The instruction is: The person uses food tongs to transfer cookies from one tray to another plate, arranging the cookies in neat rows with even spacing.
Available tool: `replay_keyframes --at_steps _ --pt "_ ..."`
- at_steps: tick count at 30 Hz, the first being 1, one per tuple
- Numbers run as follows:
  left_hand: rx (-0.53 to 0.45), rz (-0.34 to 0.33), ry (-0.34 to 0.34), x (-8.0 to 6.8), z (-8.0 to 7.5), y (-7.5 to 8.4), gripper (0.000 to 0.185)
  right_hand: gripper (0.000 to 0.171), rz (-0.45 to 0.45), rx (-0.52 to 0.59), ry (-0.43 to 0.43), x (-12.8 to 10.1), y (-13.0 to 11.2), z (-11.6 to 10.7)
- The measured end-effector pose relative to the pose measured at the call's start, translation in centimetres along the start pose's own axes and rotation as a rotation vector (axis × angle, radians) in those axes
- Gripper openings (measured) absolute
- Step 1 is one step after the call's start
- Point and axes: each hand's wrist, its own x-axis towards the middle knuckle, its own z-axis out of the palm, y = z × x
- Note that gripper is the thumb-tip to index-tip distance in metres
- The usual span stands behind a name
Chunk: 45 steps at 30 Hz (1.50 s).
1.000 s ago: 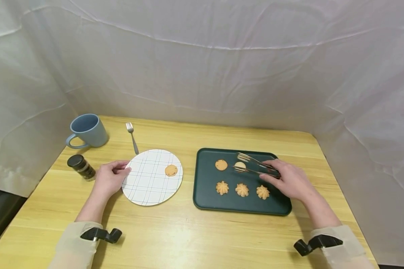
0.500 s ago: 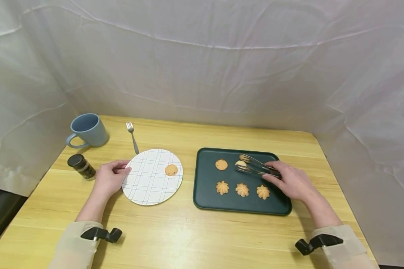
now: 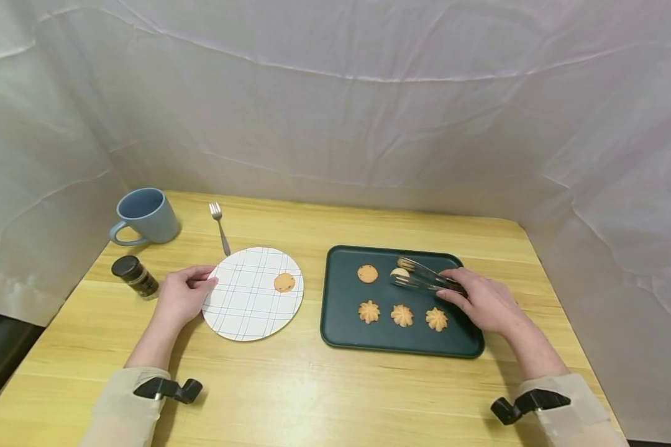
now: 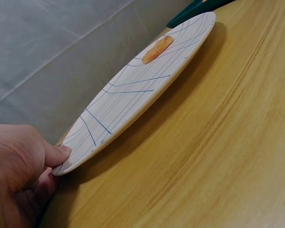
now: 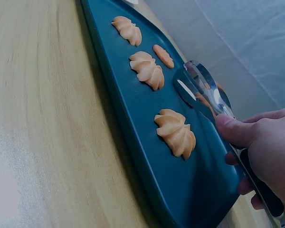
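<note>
My left hand [image 3: 183, 297] pinches the left rim of a round white plate [image 3: 240, 310] with blue lines, thumb on top in the left wrist view. One flat round cookie [image 3: 284, 282] lies on the plate's right side. Over the dark green tray [image 3: 346, 338], my right hand [image 3: 483, 299] holds metal tongs [image 3: 425, 269]. The tongs' ends lie on either side of a pale round cookie [image 3: 399, 272], partly hidden by them. To its left is another flat cookie [image 3: 367, 274]. Three swirled cookies [image 3: 402, 315] form a row nearer the front of the tray.
A blue mug [image 3: 148, 217] stands at the back left. In front of it is a black-capped spice jar [image 3: 136, 277], beside my left hand. A small fork [image 3: 220, 228] lies behind the plate. White cloth [image 3: 335, 124] hangs along the table's back and sides.
The tongs have shifted slightly right and their ends have drawn closer together around the pale cookie. My left hand and the plate stay where they were.
</note>
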Motion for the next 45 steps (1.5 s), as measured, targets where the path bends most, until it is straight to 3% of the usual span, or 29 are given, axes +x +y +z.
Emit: replay_keyframes --at_steps 21,45 --pt "0.002 0.008 0.007 0.0 0.0 -0.1 0.032 0.054 -0.016 0.021 0.005 0.1 -1.4 -0.7" --pt "0.009 -0.003 -0.004 0.1 0.0 -0.4 0.032 0.046 -0.181 0.055 0.057 1.6 -6.4 -1.8"
